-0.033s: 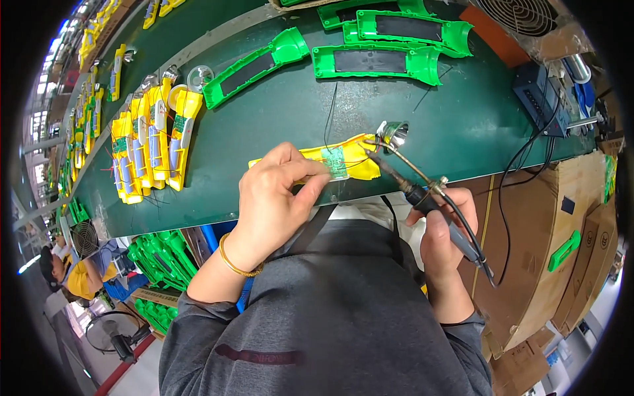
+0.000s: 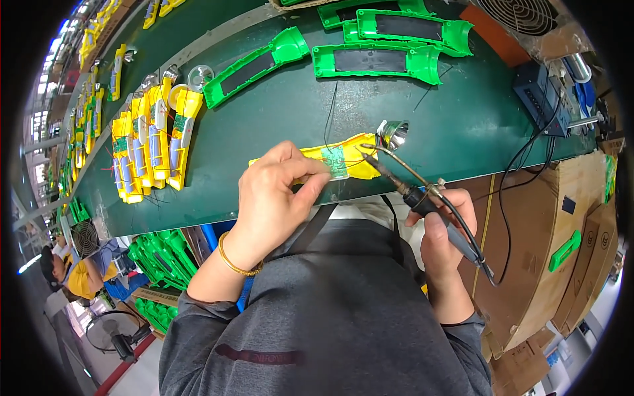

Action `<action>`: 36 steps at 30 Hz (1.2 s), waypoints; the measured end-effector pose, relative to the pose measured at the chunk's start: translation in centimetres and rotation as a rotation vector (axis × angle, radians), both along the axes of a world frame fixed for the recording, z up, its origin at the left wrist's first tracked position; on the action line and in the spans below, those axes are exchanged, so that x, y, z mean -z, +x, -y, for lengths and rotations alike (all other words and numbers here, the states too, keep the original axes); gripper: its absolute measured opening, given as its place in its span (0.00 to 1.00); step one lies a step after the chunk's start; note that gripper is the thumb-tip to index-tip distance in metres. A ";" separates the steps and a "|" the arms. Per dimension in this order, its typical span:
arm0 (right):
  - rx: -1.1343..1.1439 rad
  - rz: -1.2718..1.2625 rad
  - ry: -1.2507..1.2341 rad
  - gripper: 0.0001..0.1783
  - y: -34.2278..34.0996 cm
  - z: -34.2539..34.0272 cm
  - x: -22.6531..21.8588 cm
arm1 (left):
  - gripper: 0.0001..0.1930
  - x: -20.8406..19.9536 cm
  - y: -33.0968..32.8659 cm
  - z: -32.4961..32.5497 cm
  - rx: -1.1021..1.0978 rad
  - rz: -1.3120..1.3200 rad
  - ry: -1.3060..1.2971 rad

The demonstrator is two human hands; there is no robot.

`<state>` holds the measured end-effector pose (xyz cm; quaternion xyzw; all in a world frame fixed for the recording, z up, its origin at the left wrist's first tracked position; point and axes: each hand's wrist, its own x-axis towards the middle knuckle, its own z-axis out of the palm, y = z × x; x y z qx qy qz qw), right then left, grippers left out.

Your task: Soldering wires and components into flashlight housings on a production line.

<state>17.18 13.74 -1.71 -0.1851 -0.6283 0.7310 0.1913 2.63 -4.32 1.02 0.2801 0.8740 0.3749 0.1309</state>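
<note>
On the green bench, a yellow plastic lamp housing (image 2: 362, 165) lies with a small green circuit board (image 2: 335, 162) in it. My left hand (image 2: 277, 181) covers the housing's left part, thumb and forefinger pinched at the board's left edge; what they grip is hidden. A soldering iron (image 2: 417, 198) is in my right hand (image 2: 444, 231), its tip over the housing's right part. Alongside the iron runs a thin metal solder-feed tube (image 2: 404, 163). Whether the tip touches anything, I cannot tell. A shiny reflector cup (image 2: 397, 134) with thin wires sits at the housing's right end.
Several yellow housings (image 2: 157, 142) with batteries lie at the left. Green housing halves (image 2: 370, 61) with dark panels lie along the far side. A blue soldering station (image 2: 538, 99) with a cable stands at the right, above brown cartons (image 2: 522, 244). Another person (image 2: 82, 280) sits at far left.
The soldering iron's tip and its feed tube have shifted slightly left and nearer to me. My left hand and the housing stay almost still.
</note>
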 end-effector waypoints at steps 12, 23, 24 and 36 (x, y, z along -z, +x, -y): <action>-0.065 0.047 0.041 0.16 -0.2 -1.1 -0.1 | 0.03 -1.3 -0.3 -0.1 0.053 -0.038 -0.004; -0.070 0.055 0.007 0.16 -0.6 -1.5 -0.6 | 0.04 -0.6 -0.7 0.2 0.134 -0.027 0.033; -0.079 0.067 0.013 0.16 -0.6 -1.6 -0.6 | 0.04 -0.6 -0.8 0.1 0.140 -0.054 0.019; -0.129 0.058 0.169 0.14 -1.0 -2.7 -0.3 | 0.03 -0.7 -0.7 -0.4 0.077 0.101 -0.019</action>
